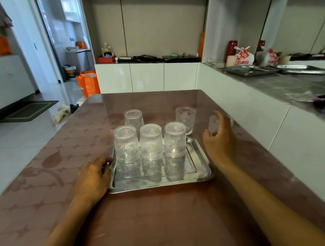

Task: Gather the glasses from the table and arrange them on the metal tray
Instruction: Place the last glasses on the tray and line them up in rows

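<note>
A metal tray lies on the brown table in front of me. Three ribbed glasses stand upside down in a row along its far side: left, middle, right. Behind the tray, on the table, an upside-down glass stands at the left and an upright glass at the right. My right hand is to the right of the tray, curled around another glass, which is blurred and partly hidden by the fingers. My left hand rests at the tray's left rim, fingers touching it.
The table has a patterned brown cover. A white counter runs along the right with metal trays, bags and a red vase. An orange bag stands on the floor beyond the table's far left corner.
</note>
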Tool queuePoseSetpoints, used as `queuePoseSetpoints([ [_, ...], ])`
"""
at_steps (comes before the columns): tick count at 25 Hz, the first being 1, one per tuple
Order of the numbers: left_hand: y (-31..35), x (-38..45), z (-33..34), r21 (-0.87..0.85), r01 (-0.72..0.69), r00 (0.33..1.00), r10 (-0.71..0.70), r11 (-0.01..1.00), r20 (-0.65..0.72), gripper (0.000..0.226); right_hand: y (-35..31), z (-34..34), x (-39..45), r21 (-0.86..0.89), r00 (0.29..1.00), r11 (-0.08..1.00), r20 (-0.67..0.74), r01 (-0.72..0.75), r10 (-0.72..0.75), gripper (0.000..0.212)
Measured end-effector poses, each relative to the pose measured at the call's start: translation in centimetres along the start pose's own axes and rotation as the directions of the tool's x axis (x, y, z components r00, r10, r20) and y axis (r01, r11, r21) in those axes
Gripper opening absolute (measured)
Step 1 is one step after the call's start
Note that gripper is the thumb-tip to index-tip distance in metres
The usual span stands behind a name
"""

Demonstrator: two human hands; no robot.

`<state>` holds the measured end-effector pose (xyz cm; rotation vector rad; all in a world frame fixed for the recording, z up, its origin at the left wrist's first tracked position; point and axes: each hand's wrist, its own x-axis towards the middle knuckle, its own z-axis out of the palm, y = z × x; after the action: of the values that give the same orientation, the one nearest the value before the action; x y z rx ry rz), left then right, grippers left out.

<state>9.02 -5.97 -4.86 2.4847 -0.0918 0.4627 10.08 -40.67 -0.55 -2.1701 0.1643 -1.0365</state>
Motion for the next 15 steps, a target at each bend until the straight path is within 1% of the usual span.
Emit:
queuePoseSetpoints([
  [1, 0.0, 0.1, 0.1, -0.004, 0.005, 1.000, -0.005, 1.000, 0.003, 0.022, 0.8, -0.8, 0.9, -0.161, 0.999, 0.986, 0.030, 0.038, -0.033, 0.065],
  [2, 0.0, 0.2, 0.2, -0.007, 0.007, 1.000, -0.007, 1.000, 0.010, 0.022, 1.7, -1.5, 1.5, -0.326, 0.991, 0.944, 0.133, 0.046, -0.003, 0.064],
  [3, 0.0, 0.2, 0.2, -0.009, 0.006, 1.000, -0.006, 1.000, 0.012, 0.021, 2.4, -1.8, 1.9, -0.447, 0.973, 0.892, 0.226, 0.058, 0.050, 0.059],
  [4, 0.0, 0.2, 0.3, -0.007, 0.001, 1.000, -0.001, 1.000, 0.009, 0.021, 3.0, -1.9, 2.1, -0.513, 0.961, 0.855, 0.267, 0.080, 0.071, 0.049],
  [5, -0.1, 0.1, 0.3, -0.005, -0.004, 1.000, 0.004, 1.000, 0.004, 0.021, 3.3, -1.9, 2.1, -0.524, 0.960, 0.845, 0.276, 0.103, 0.054, 0.036],
  [6, -0.2, 0.1, 0.3, -0.001, -0.005, 1.000, 0.005, 1.000, 0.004, 0.022, 3.3, -2.2, 2.2, -0.491, 0.962, 0.864, 0.273, 0.113, 0.029, 0.024],
  [8, 0.2, 0.0, 0.0, 0.002, 0.008, 1.000, -0.008, 1.000, 0.007, 0.023, 3.1, -3.4, 1.9, -0.365, 0.971, 0.929, 0.238, 0.065, 0.026, 0.011],
  [9, 0.5, 0.0, -0.2, -0.009, 0.013, 1.000, -0.013, 1.000, -0.024, 0.023, 2.9, -4.4, 1.8, -0.276, 0.980, 0.961, 0.193, 0.015, 0.040, 0.008],
  [11, 1.3, -0.4, -0.9, -0.065, -0.021, 0.981, 0.008, 0.998, -0.192, 0.025, 1.7, -6.2, 1.0, -0.063, 0.987, 0.994, 0.127, -0.089, 0.097, 0.009],
  [12, 2.1, -0.9, -1.2, -0.117, -0.070, 0.960, 0.035, 0.991, -0.278, 0.026, 0.6, -6.8, 0.4, 0.070, 0.981, 0.987, 0.136, -0.147, 0.136, 0.010],
  [13, 3.1, -1.9, -1.5, -0.203, -0.120, 0.947, 0.050, 0.972, -0.318, 0.030, -0.8, -7.1, -0.3, 0.216, 0.967, 0.952, 0.184, -0.215, 0.176, 0.011],
  [14, 4.4, -2.9, -1.8, -0.322, -0.161, 0.956, 0.067, 0.933, -0.284, 0.041, -2.3, -6.9, -1.2, 0.370, 0.939, 0.876, 0.260, -0.310, 0.223, 0.013],
  [15, 5.8, -3.9, -2.3, -0.453, -0.181, 0.978, 0.111, 0.873, -0.177, 0.059, -4.0, -6.5, -2.1, 0.511, 0.891, 0.742, 0.366, -0.434, 0.269, 0.015],
])
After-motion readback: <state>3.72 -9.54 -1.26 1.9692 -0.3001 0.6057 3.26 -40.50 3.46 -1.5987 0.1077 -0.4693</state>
